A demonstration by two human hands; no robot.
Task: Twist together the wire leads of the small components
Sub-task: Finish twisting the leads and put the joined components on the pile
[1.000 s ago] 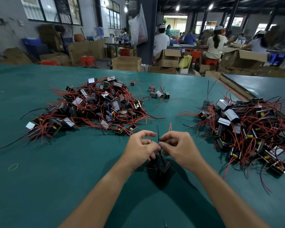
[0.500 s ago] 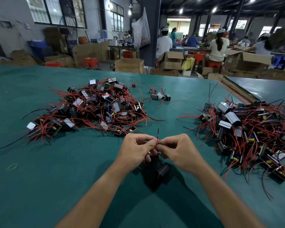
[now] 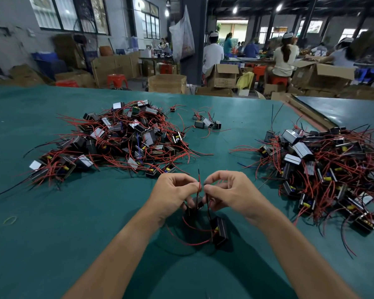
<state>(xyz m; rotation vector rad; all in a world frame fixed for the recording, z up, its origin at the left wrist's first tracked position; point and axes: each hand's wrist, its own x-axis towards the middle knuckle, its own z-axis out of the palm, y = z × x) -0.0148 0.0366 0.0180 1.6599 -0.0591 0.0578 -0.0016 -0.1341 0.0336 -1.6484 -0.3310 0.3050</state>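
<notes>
My left hand (image 3: 173, 194) and my right hand (image 3: 232, 193) meet fingertip to fingertip above the green table (image 3: 52, 244). Between them they pinch a red and a black wire lead (image 3: 199, 180) that stick up together. A small black component (image 3: 195, 202) hangs partly hidden behind my fingers. A second black component (image 3: 219, 233) lies on the table just below my hands, with its red leads looping to the left.
A big pile of components with red leads (image 3: 121, 139) lies at the back left, another pile (image 3: 324, 167) at the right. A few loose components (image 3: 206, 123) sit further back. A rubber band (image 3: 10, 220) lies at the left. People work at benches behind.
The red and black leads, apart a second ago, now stand together between my fingertips. My hands have stayed in the same place, with the fingers arched higher.
</notes>
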